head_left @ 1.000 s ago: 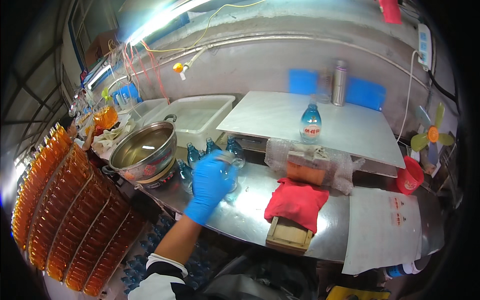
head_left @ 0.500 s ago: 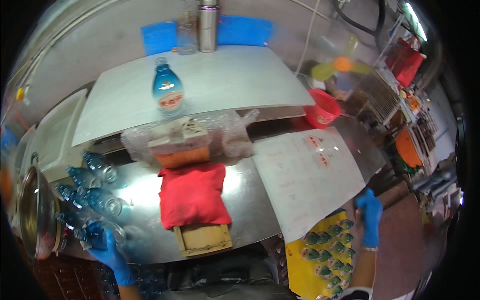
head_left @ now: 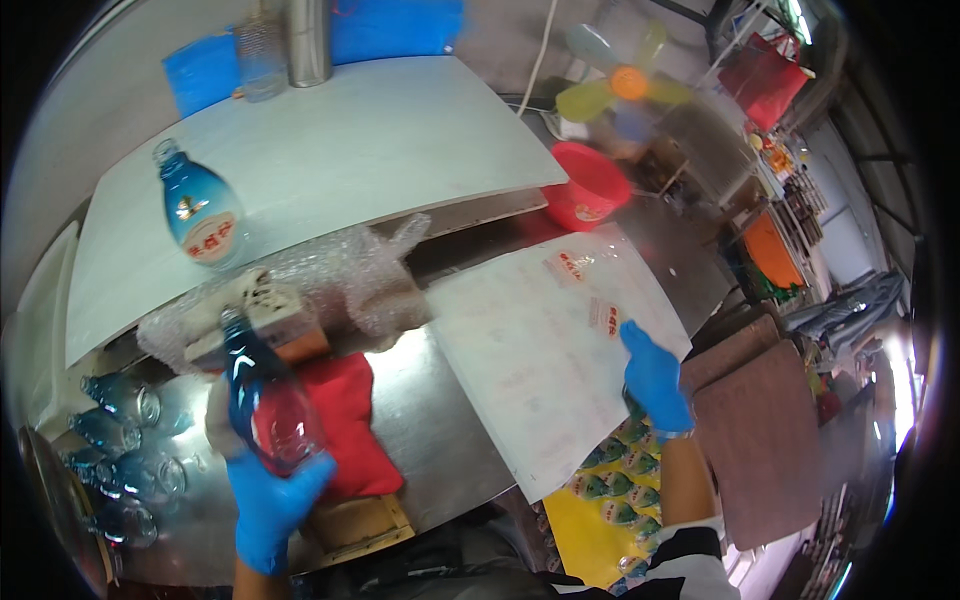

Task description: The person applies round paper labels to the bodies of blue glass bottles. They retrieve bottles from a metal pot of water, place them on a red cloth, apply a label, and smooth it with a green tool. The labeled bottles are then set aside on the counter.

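My left hand [head_left: 272, 505], in a blue glove, grips the lower end of a blue glass bottle [head_left: 258, 385]. The bottle tilts over the red cushion [head_left: 355, 430], neck pointing away from me. My right hand [head_left: 655, 385], also blue-gloved, is over the right edge of a white sheet [head_left: 520, 350], its fingers drawn together. A small dark green shape shows at its underside; whether it is held is hidden. By its fingertips lies a red-lettered clear label [head_left: 605, 318], with a second label [head_left: 568, 266] beyond. Green oval decals [head_left: 620, 490] cover the yellow sheet [head_left: 575, 540] below.
Several blue bottles [head_left: 140, 475] lie at the left on the metal table [head_left: 450, 450]. A labelled blue bottle [head_left: 200, 215] stands on the white board [head_left: 350, 140]. Bubble wrap [head_left: 370, 280] lines its front. A red bucket [head_left: 585, 190] and a fan [head_left: 628, 83] are at the back right.
My left hand has lifted a blue bottle from the left group and brought it right, over the cushion. My right hand has moved from beside the yellow sheet to the white sheet. The view has shifted right.
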### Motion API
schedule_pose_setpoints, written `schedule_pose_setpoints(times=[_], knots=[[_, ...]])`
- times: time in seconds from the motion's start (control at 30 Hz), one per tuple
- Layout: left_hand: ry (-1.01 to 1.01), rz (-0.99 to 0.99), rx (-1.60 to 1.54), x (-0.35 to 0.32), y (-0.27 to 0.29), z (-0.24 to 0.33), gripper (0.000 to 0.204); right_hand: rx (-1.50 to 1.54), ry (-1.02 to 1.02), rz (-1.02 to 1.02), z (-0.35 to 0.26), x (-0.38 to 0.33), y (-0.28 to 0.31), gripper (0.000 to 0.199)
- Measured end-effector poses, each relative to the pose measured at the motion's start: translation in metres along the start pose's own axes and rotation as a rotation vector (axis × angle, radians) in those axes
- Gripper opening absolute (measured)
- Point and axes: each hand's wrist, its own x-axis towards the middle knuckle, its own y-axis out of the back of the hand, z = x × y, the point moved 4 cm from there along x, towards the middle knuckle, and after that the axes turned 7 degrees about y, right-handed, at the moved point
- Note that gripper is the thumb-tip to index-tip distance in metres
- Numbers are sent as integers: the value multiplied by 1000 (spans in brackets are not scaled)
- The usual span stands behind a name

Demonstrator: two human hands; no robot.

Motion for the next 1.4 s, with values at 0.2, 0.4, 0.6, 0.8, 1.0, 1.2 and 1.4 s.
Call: schedule_pose_setpoints(times=[0.2,0.4,0.6,0.8,1.0,1.2,1.4], knots=[[-50,39,13,-12,-3,-25,101,-379,-60,127,8,-59,-1,47],[-67,5,86,-5,2,-13,103,-78,133,140,6,-33,15,49],[-55,34,52,-6,7,-19,104,-126,27,93,-6,-62,9,36],[82,111,-193,-9,2,-23,106,73,-368,407,36,-97,8,30],[142,77,-195,-13,-5,-28,104,153,-471,488,52,-34,-2,51],[126,92,-215,-14,-1,-26,100,1108,-654,302,43,-55,-27,48],[9,33,-78,-4,6,-22,99,1309,-564,302,35,-85,-24,23]])
